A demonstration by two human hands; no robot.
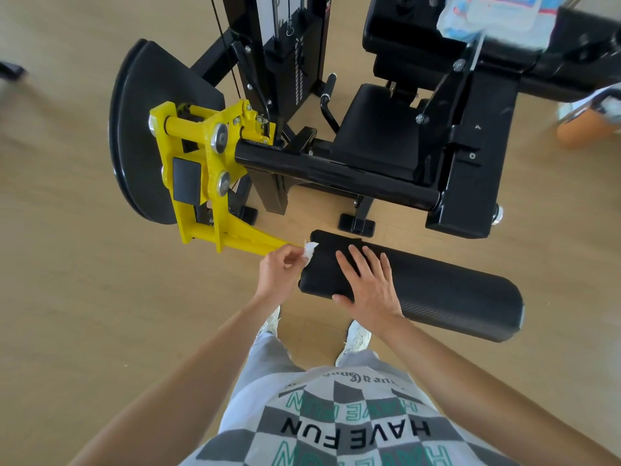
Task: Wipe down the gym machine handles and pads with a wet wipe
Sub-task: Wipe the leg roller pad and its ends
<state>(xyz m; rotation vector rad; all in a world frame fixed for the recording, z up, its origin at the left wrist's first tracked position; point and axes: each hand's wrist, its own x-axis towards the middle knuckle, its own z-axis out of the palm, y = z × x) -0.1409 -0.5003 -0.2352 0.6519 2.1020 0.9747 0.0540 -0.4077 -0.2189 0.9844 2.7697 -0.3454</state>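
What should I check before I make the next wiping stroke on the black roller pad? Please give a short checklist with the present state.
1. Wet wipe pinched in left hand: ok.
2. Wipe placed at the end of the roller pad: ok.
3. Right hand rests flat on the pad to steady it: ok.
4. Wipe wet enough: cannot tell.
5. Wipes pack lies on the machine for a fresh one: ok.

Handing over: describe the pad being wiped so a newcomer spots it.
On the black gym machine, find the yellow bracket. Its arm leads to a long roller pad. Unlike the flat seat, it is cylindrical, with the right hand flat on it and the left hand pinching a white wipe at its end.
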